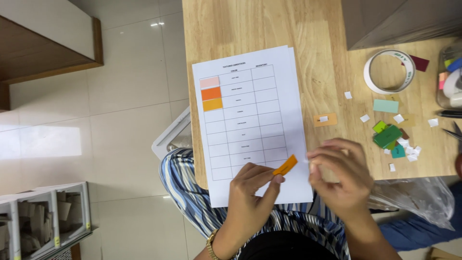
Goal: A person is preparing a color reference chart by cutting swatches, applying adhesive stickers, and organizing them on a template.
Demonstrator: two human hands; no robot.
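My left hand (pixel 251 192) pinches a small orange paper strip (pixel 286 165) between thumb and fingers, holding it over the lower part of a white printed sheet (pixel 250 120) with a table grid. Three colour swatches, pink, orange and amber (pixel 211 93), are stuck in the grid's left column. My right hand (pixel 341 173) hovers just right of the strip, fingertips pinched together near its end; what it holds is too small to tell. Both hands are above the near edge of the wooden table (pixel 231 29).
A roll of white tape (pixel 389 71) lies at the right, near a grey box (pixel 399 19). Loose coloured paper pieces (pixel 388 136) and white scraps scatter on the right side. An orange piece with a white tab (pixel 325 119) lies beside the sheet. A plastic bag (pixel 414 195) hangs below.
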